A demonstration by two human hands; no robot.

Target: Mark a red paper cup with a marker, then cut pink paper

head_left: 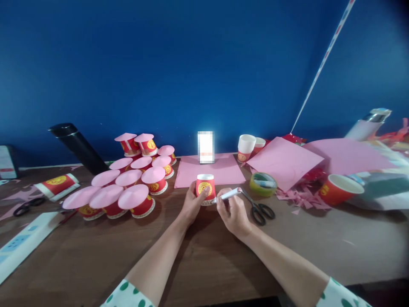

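Note:
A red paper cup [200, 182] with a gold emblem is upside down near the middle of the table, its white base on top. My left hand [192, 202] is wrapped round its left side, thumb across the front. In my right hand [234, 213] is a white marker pen [230, 194], held like a writing tool with its tip end by the cup's lower right edge. The tip itself is too small to make out. Just right of that hand lie black-handled scissors [262, 212]. Behind the cup are pink paper sheets [188, 172] with a bright, blurred-out phone-like screen [205, 147].
Several red cups with pink cone tops [136, 196] stand to the left, near a black bottle [79, 147] and a power strip [24, 243]. Rightward are a tape roll [262, 184], stacked cups [246, 147], pink paper [287, 160] and a tipped red cup [340, 189].

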